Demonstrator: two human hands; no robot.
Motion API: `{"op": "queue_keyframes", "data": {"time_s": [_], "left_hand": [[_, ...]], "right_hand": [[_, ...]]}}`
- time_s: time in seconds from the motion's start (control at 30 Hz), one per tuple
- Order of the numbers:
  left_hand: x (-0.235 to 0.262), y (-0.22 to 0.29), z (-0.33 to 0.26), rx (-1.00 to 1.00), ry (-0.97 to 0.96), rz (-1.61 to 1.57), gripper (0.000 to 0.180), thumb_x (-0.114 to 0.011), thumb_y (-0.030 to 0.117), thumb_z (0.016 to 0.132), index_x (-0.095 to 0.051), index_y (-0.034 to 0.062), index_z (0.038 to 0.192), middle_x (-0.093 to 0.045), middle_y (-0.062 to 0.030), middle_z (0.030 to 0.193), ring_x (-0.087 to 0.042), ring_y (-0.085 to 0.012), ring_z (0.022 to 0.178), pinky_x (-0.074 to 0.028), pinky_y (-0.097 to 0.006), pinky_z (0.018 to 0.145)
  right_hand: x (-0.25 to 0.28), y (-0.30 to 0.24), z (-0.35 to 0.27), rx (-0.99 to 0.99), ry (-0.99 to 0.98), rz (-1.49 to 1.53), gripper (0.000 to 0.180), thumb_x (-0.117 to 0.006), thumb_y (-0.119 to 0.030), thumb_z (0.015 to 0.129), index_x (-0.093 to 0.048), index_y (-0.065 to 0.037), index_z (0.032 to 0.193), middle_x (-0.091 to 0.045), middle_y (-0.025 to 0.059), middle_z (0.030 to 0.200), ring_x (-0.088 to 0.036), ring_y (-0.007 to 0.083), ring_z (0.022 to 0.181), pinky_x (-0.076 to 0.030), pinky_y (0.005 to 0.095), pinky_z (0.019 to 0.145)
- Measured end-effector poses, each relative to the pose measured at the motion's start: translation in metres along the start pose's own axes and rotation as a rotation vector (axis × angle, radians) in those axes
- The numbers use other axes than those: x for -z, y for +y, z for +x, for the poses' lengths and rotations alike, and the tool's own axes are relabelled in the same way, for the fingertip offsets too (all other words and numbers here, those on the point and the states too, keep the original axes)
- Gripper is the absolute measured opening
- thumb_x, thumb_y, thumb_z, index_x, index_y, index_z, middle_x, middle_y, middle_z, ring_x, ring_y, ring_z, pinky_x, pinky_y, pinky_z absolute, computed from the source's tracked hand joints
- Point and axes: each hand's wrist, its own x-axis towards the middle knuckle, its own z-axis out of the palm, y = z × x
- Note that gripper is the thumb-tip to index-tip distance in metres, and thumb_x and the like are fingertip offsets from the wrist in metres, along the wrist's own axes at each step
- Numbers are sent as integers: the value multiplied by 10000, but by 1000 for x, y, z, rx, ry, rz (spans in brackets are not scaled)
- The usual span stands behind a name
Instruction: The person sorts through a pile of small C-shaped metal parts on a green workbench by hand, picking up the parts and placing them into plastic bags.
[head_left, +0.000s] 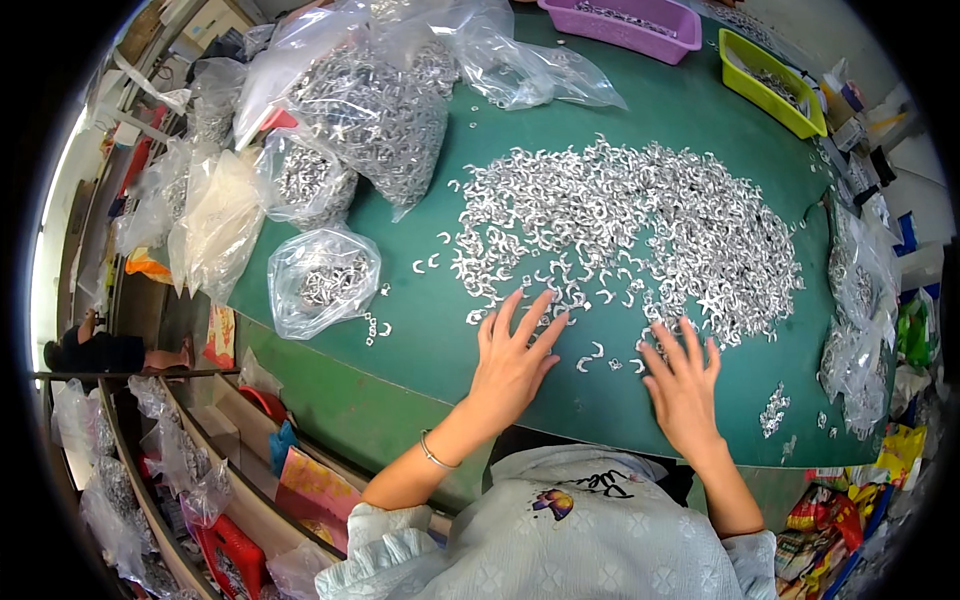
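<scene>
Left hand (512, 358), right hand (683, 380): both open, flat on green table (420, 330), fingers touching edge of shiny metal bits (640, 225).

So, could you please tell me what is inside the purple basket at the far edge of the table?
The purple basket holds small silvery metal pieces, seen along its floor, like the pile of metal pieces on the green table. Its near wall hides how deep they lie.

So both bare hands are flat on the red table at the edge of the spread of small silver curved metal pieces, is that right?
Not quite: the head view shows the table is green, not red. The left hand and right hand do lie flat at the edge of the small silver curved metal pieces.
</scene>
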Motion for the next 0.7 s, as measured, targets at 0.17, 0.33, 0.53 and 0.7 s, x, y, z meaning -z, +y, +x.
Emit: {"op": "queue_keyframes", "data": {"time_s": [0.17,0.33,0.53,0.7], "left_hand": [[-19,12,9,-186,-99,-43,452,-685,82,800,-594,102,1243,-390,-81,1479,-325,-368,1368,-250,-683,1044],[-13,10,-4,-97,-85,-84,378,-657,35,821,-608,52,1195,-429,-108,1450,-350,-363,1366,-218,-667,1073],[-9,21,-7,54,-1,-241,419,-680,44,824,-568,34,1228,-450,-137,1430,-374,-350,1365,-207,-617,1104],[-25,32,-15,-116,35,-328,250,-687,-5,784,-657,-6,1032,-587,-147,1262,-563,-352,1153,-455,-458,974]], "right_hand": [[4,-17,4,83,-23,37,460,-701,-213,814,-600,-125,1254,-389,64,1477,-264,374,1400,-210,620,1068],[4,-13,-8,107,-146,12,484,-713,-309,813,-604,-163,1261,-359,36,1501,-241,372,1411,-192,632,1072],[15,26,-61,11,-98,76,466,-697,-353,794,-638,-193,1227,-405,99,1468,-257,407,1393,-169,630,1073],[25,51,-88,-185,74,13,447,-618,-377,850,-643,-117,1213,-439,156,1418,-299,423,1360,-194,586,1070]]}}
